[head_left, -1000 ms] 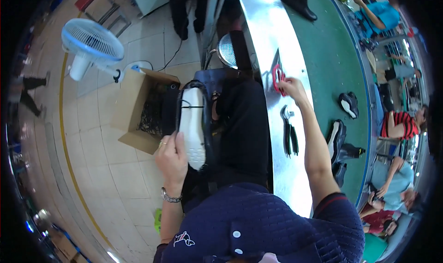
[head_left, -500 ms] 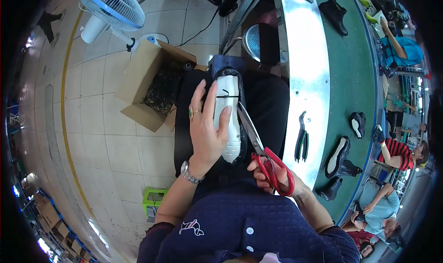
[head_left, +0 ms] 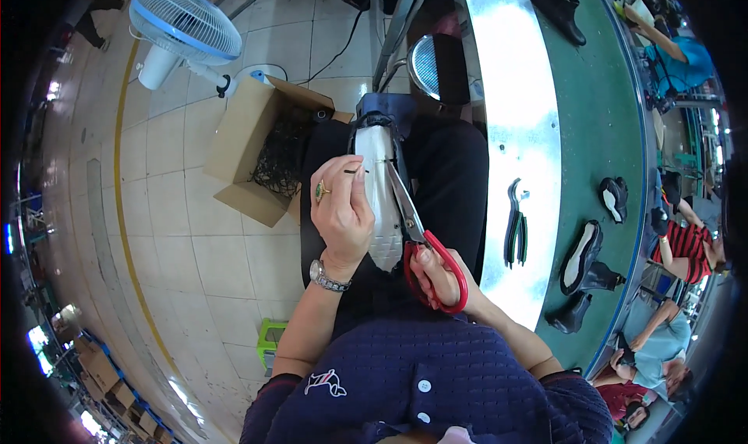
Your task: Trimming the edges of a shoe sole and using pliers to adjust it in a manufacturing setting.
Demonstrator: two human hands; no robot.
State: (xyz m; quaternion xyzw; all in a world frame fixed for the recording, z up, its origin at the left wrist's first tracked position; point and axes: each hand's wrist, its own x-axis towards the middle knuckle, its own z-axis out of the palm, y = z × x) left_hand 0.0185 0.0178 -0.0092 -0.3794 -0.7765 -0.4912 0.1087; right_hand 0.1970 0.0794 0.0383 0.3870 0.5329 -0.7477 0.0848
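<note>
Steel tabletop (head_left: 522,77) at 3 o'clock of the lap. Shoe (head_left: 380,202) on the lap, white face up, toe-to-heel line running roughly 12 to 6. Left hand (head_left: 339,210) at 8 o'clock of it: thumb and fingertips pinched together, apparently on a thin black strip (head_left: 354,172). Right hand (head_left: 436,276) at 5 o'clock, curled through the red handles of the scissors (head_left: 407,208); blades point to 11, tips at the white face. Blade gap: cannot tell. Pliers (head_left: 511,237) idle on the tabletop.

Technique, my judgement: lift the strip slightly for slack, keep blades flat so tips don't gouge the white face, keep left fingertips out of the blade line, snip short.
</note>
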